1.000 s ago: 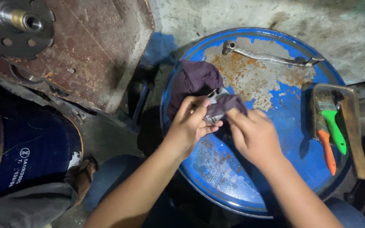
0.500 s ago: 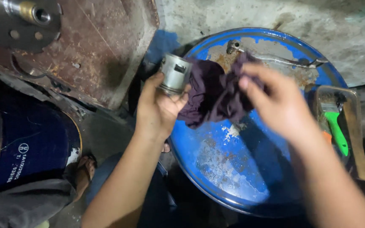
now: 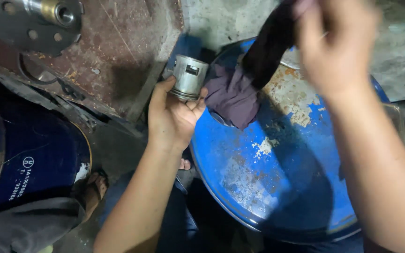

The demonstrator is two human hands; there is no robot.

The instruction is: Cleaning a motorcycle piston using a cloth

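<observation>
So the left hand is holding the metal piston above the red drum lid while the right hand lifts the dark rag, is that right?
Not quite: the drum lid is blue with rust patches, not red, as the head view shows. The rest holds: the left hand grips the metal piston, and the right hand lifts the dark rag.
</observation>
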